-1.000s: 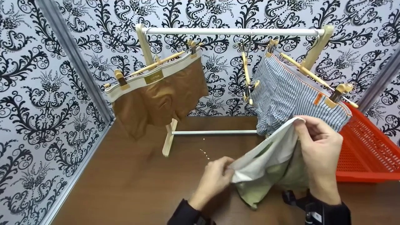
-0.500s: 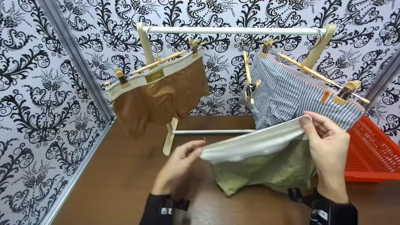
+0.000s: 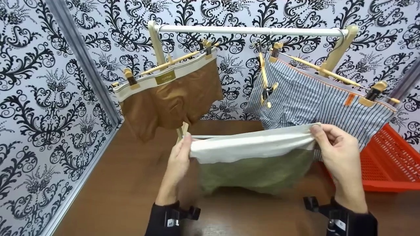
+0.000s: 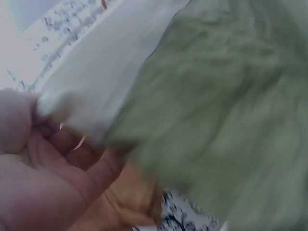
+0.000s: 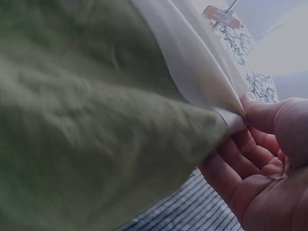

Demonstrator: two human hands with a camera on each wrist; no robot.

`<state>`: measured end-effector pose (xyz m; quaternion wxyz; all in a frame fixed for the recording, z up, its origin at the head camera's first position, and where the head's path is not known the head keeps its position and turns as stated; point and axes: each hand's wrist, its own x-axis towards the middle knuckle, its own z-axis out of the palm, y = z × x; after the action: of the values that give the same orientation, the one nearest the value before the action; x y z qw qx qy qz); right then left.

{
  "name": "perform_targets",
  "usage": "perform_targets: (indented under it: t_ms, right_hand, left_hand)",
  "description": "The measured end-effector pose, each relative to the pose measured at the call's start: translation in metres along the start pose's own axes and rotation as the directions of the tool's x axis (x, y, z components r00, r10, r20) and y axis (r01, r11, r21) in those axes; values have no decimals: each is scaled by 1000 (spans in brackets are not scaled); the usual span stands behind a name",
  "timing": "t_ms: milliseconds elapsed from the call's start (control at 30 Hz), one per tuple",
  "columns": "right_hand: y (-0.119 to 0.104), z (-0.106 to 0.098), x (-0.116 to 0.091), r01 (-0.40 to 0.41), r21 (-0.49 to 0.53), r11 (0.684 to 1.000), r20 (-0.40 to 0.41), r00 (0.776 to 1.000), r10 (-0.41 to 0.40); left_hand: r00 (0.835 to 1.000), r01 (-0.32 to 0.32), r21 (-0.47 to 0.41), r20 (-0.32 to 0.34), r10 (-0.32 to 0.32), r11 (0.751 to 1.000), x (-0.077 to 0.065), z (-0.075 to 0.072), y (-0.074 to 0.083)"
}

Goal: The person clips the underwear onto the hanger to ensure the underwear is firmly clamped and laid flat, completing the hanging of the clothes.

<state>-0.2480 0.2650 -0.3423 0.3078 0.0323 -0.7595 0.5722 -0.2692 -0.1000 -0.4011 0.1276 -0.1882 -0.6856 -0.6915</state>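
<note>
Stretched between both hands is a pair of green underpants (image 3: 249,170) with a wide white waistband. The left hand (image 3: 178,159) pinches the left end of the waistband, its thumb uppermost in the head view. At the other end, the right hand (image 3: 339,154) pinches the band between thumb and curled fingers, just in front of striped boxer shorts (image 3: 305,91). Those shorts hang from a clip hanger (image 3: 328,72). Brown underpants (image 3: 177,98) with a cream waistband hang clipped to another hanger (image 3: 167,65) at the left. In both wrist views the green cloth (image 4: 207,91) fills much of the picture.
A small rack with a white rail (image 3: 249,30) and wooden posts stands on the brown table (image 3: 124,183). Between the hung garments, a bare clip hanger (image 3: 265,77) dangles from the rail. A red plastic basket (image 3: 387,164) sits at the right, partly behind the shorts.
The left hand has moved left and up, drawing the waistband from folded and slanted to spread nearly level. The striped shorts on their hanger have swung round to face forward more.
</note>
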Motion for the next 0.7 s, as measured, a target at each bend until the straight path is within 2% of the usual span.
perform_targets:
  t_ms: [100,200,267,367,467,567,633,700]
  right_hand:
    - [0,1,0,-29,52,998,44,999,27]
    - [-1,0,1,-65,113,992,69,996,57]
    - [-1,-1,1,-90,152,984,89,993,77]
    - [-1,-2,0,-125,225,966,138,986,95]
    - [-1,-5,0,-155,286,946,179,978,107]
    - [-2,-9,-1,-180,324,929,203,972,117]
    - [-4,-12,-3,-180,323,929,215,970,113]
    - [-7,-15,-4,-168,290,942,234,967,100]
  left_hand:
    - [1000,21,-37,-22,-22,999,-3,3,13]
    - [999,48,-35,-3,-48,998,-7,2,22]
    - [998,68,-45,17,-67,997,-10,0,26]
    - [994,104,-135,37,-99,985,-10,-2,28]
    - [995,102,-175,9,-102,979,-9,-5,29]
    - [995,84,-134,-39,-90,987,-10,-11,33]
    - [995,65,-76,-65,-70,995,-12,-15,38]
    - [996,51,-41,-76,-54,998,-15,-18,44]
